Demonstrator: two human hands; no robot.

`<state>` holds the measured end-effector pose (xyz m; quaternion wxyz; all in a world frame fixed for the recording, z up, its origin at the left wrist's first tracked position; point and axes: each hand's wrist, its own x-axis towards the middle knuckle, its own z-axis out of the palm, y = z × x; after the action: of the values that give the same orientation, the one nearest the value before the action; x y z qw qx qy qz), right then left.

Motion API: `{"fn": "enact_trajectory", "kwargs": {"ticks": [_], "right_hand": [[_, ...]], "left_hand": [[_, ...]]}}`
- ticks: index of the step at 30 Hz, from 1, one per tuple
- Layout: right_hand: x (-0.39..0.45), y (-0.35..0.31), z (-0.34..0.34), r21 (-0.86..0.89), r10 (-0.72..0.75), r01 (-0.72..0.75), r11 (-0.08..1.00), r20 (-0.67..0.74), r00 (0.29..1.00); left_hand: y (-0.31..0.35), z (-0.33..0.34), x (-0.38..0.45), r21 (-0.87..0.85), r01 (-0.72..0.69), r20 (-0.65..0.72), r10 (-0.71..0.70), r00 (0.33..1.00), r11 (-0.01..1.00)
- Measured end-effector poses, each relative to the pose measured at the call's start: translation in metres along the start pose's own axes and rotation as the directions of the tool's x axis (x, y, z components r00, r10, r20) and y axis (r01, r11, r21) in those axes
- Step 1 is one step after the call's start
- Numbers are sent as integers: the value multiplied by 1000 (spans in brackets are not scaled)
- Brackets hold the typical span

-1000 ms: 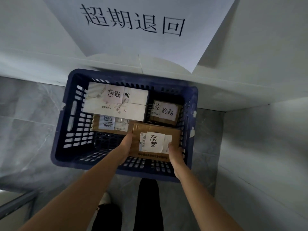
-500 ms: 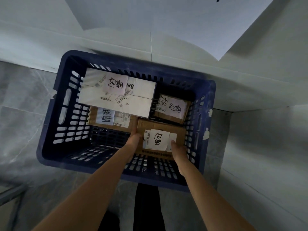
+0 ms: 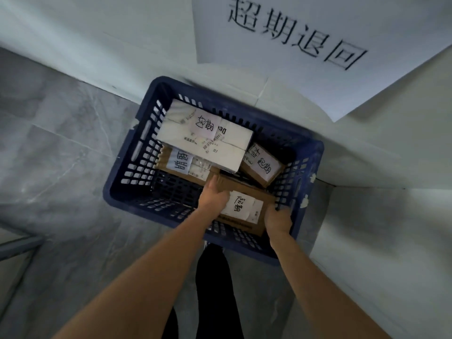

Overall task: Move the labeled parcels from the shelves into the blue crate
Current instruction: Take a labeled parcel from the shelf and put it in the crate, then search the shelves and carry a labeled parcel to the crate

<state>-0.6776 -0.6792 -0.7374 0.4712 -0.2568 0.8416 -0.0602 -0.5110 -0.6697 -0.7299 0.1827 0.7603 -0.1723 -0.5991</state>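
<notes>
While both hands grip its ends, left hand (image 3: 212, 197) and right hand (image 3: 278, 220), fingers apparently curled though blurred, the brown parcel (image 3: 244, 208) sits low inside the blue crate (image 3: 127, 189).

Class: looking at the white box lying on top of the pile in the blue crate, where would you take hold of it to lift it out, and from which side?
Grip the white box by its two short ends, coming from straight above. It lies flat on top of a brown parcel, its far long side close to the crate wall, so only the ends look easy to reach.
</notes>
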Motion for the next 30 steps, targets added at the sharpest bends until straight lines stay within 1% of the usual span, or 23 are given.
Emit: {"fn": "enact_trajectory", "kwargs": {"ticks": [2,4,7,8,10,12,14,17,19,20,25,27,30], "right_hand": [[-24,-25,-15,-46,-143,142,989,-8,990],[-50,-51,-29,-120,-303,300,947,-11,953],[-90,-89,-42,-222,-522,506,834,-18,853],[-108,-101,-45,-241,-585,567,788,-3,811],[-146,-124,-44,-295,-713,690,661,39,700],[-187,-144,-37,-375,-837,796,475,87,540],[-231,-162,-25,-457,-910,844,280,154,385],[-302,-186,-5,-507,-950,861,31,254,184],[-355,-199,11,-497,-950,862,-100,304,65],[-384,-205,19,-482,-947,862,-157,321,7],[-537,-211,65,-384,-895,832,-400,361,-264],[-598,-203,87,-333,-848,800,-500,375,-374],[-686,-180,120,-223,-764,754,-618,397,-508]], "left_hand": [[18,-15,-25,73,-56,27,54,998,996],[37,-34,-52,206,-129,17,129,992,970],[64,-68,-94,347,-248,-20,272,962,904],[71,-83,-109,398,-279,-54,326,944,874],[80,-116,-141,505,-341,-138,464,875,793],[83,-151,-173,598,-370,-210,584,784,711],[80,-188,-203,700,-345,-279,684,674,625],[69,-242,-250,790,-262,-368,772,519,554],[58,-279,-284,820,-195,-422,799,428,538],[52,-297,-303,826,-161,-449,802,394,541],[3,-388,-405,790,-43,-580,768,271,612],[-23,-422,-449,768,8,-625,747,228,640],[-68,-471,-513,715,102,-699,703,133,691]]}}
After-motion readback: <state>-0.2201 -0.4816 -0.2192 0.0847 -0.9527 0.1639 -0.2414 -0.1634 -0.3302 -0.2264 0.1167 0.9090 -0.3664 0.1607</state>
